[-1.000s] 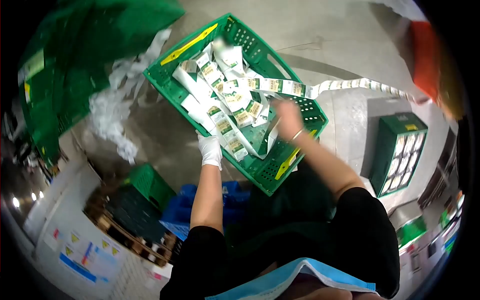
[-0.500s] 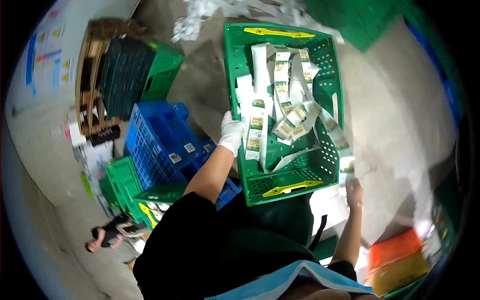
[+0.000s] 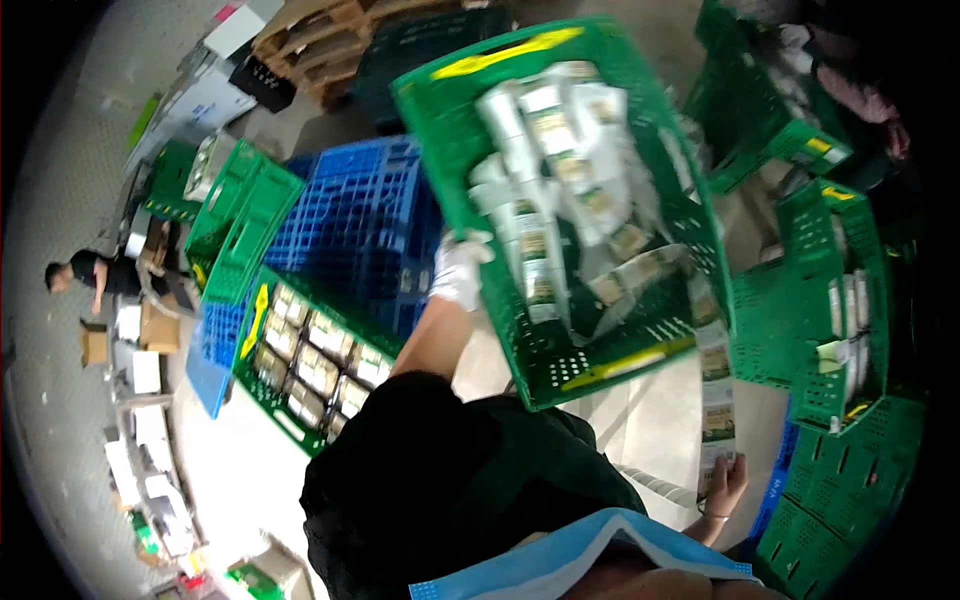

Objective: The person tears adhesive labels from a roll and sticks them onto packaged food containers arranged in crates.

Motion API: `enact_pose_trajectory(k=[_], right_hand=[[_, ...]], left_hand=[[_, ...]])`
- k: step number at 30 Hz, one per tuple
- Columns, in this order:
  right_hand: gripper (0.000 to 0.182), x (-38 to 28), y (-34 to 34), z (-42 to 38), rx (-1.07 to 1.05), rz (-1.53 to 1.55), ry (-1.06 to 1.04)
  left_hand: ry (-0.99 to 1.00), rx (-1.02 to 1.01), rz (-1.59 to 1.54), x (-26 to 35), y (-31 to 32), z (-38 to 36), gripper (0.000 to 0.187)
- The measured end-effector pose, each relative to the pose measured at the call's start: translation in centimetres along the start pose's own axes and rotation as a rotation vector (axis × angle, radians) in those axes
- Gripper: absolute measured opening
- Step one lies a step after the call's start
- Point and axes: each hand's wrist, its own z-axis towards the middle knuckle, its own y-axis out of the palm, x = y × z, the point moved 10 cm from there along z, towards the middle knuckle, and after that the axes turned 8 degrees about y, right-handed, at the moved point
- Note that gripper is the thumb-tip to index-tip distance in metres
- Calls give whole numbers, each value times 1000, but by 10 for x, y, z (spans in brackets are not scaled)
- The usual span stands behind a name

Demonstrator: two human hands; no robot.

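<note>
A green plastic crate [image 3: 448, 140] with yellow handles is held up, tilted, in front of my body. My left hand [image 3: 460, 272], in a white glove, is closed on the crate's left side. Loose strips of printed labels [image 3: 535, 250] lie tangled inside it. One label strip [image 3: 716, 400] runs over the crate's right side and hangs downward. Its lower part is pinched in my bare right hand [image 3: 725, 486], below the crate's near right corner.
Blue plastic pallets [image 3: 345, 205] stand at left, near a green crate [image 3: 262, 345] of packed labelled packages. More green crates [image 3: 800, 300] stand at right. A wooden pallet [image 3: 330, 40] is at the top. Two other people [image 3: 100, 275] [image 3: 865, 100] appear farther off.
The view has swung round, bringing the crate of packages and the right-hand crates into sight. The held crate has tilted. My right hand is lower, with the label strip stretched longer.
</note>
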Motion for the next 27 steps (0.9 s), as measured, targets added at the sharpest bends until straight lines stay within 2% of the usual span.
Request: enact_pose_trajectory(k=[2,3,4,6,8,10,12,13,15,16,17,18,20,21,22,23,24,27], right_hand=[[10,-36,8,11,8,7,-95],[10,-81,20,24,-18,-40,-127],[10,-100,24,40,-51,-78,-124],[7,-130,35,55,-99,-42,-68],[6,-173,50,82,-152,-8,-145],[7,-195,71,113,-226,-66,-281],[8,-232,102,146,-222,-183,-266],[10,-258,125,154,-252,-188,-375],[12,-292,160,188,-365,-232,-347],[13,-307,163,200,-254,30,-349],[13,-306,170,225,-229,94,-273],[11,-313,196,241,-498,-71,-186],[10,-337,209,255,-475,6,-257],[9,-341,219,261,-515,74,-193],[9,-350,226,267,-546,142,-146],[10,-357,233,270,-582,167,-126],[10,-364,234,267,-558,172,-125],[13,-380,230,268,-470,83,-111]], left_hand=[[41,1,-45,3,-38,23,26],[-74,156,-140,16,-64,48,26],[11,188,-83,42,-72,63,28],[-46,213,-189,27,-118,111,28],[-161,191,-384,26,-141,129,31],[17,-80,233,45,-170,160,43],[-130,320,-141,43,-208,172,32],[-145,307,-112,48,-214,191,32],[-177,437,407,44,-247,207,35],[-206,487,678,40,-252,212,38],[-129,655,691,52,-244,221,45],[-45,820,704,69,-230,224,53],[387,265,335,82,-136,272,53],[589,101,558,83,-104,292,50],[591,43,411,98,-54,285,46],[521,-93,733,135,11,266,50],[828,-171,807,144,48,264,57],[923,-762,660,182,180,219,71]])
